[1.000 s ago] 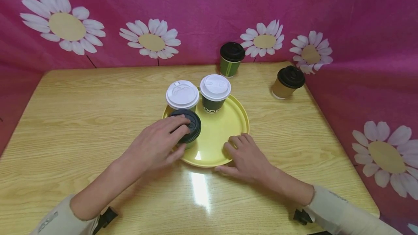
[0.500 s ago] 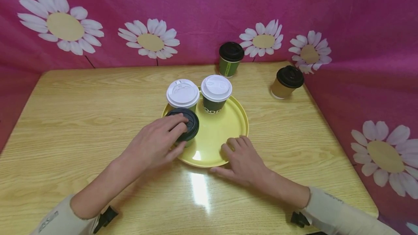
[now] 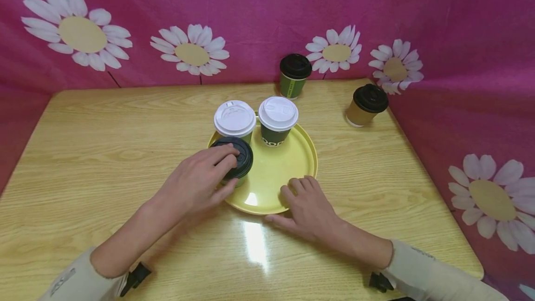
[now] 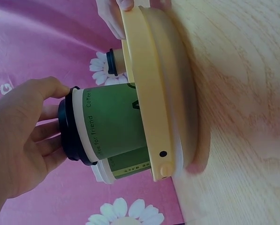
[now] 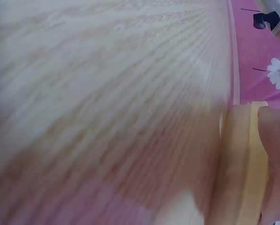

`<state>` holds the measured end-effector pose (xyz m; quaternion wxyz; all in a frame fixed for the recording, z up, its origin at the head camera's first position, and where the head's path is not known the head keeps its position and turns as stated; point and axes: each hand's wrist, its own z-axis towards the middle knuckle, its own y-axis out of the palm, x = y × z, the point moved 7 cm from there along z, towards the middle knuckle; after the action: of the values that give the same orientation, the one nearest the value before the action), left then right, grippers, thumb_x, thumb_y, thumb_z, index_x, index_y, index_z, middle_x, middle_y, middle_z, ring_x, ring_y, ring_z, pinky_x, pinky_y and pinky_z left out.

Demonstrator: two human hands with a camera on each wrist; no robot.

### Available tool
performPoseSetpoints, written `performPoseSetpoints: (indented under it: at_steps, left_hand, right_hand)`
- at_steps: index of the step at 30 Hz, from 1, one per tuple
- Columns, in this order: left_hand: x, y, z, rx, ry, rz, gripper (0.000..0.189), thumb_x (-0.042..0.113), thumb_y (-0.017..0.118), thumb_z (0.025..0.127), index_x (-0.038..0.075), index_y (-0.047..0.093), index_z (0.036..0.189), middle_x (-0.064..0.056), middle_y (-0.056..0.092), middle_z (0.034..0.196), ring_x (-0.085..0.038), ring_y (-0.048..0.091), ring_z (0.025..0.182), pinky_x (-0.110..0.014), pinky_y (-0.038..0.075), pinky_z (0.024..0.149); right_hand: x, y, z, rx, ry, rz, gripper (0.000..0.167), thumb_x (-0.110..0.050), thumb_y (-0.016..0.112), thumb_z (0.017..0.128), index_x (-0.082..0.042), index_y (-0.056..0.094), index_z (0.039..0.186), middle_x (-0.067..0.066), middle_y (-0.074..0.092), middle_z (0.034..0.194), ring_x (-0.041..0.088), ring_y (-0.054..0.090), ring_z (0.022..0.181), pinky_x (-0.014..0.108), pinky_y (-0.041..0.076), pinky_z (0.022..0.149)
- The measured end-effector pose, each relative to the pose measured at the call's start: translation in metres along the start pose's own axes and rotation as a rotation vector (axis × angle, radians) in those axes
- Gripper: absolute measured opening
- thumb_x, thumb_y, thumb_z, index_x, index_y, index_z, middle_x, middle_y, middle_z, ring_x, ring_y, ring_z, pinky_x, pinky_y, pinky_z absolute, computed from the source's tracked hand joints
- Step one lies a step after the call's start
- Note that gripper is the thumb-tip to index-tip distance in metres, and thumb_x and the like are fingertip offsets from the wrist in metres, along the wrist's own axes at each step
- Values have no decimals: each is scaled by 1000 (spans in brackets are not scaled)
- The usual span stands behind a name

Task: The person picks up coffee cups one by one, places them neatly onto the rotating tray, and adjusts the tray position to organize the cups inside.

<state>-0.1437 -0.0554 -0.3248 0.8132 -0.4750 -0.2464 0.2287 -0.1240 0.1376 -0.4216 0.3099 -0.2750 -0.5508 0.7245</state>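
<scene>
My left hand (image 3: 194, 178) grips the black lid of a green paper coffee cup (image 4: 109, 124), which stands upright at the left front of a round yellow tray (image 3: 273, 180). Thumb and fingers hold the lid's edge in the left wrist view. At the tray's right front rim, my right hand (image 3: 311, 208) holds on, its fingers over the rim and its thumb outside. Behind the gripped cup, also on the tray, stand a white-lidded green cup (image 3: 235, 119) and a dark green cup with a white lid (image 3: 277, 120).
A green cup with a black lid (image 3: 292, 78) stands at the table's back edge. Near the right edge is a brown cup with a black lid (image 3: 365, 106). The wooden table (image 3: 125, 143) meets a pink flowered cloth (image 3: 259, 22) behind and at the right.
The tray has turned slightly clockwise as seen from above. The gripped cup has shifted left and back, the white-lidded cups a little right, and my right hand left and toward the front.
</scene>
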Motion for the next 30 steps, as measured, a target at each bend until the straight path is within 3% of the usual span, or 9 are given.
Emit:
performPoseSetpoints:
  at_steps: [9, 21, 30]
  left_hand:
    - [-4, 1, 2, -25, -32, -4, 20, 22, 72, 88, 6, 62, 97, -13, 63, 123, -30, 58, 119, -43, 47, 102]
    - [-10, -1, 2, -15, -15, -31, 19, 20, 71, 87, 7, 59, 93, -12, 62, 122, -28, 58, 119, -43, 48, 100]
    - [-14, -1, 1, 16, 7, -59, 18, 18, 71, 85, 7, 58, 92, -12, 62, 122, -28, 60, 113, -43, 51, 96]
  right_hand:
    - [-3, 1, 1, 2, -7, -16, 58, -71, 53, 87, -13, 49, 82, 5, 48, 86, 28, 49, 83, 44, 39, 88]
    - [-9, 1, 3, 20, -19, -16, 59, -70, 47, 91, -13, 47, 79, 5, 44, 81, 29, 46, 80, 43, 38, 82]
    - [-13, 0, 4, 13, -27, -12, 53, -66, 55, 89, -14, 48, 79, 5, 44, 79, 28, 47, 78, 44, 38, 83]
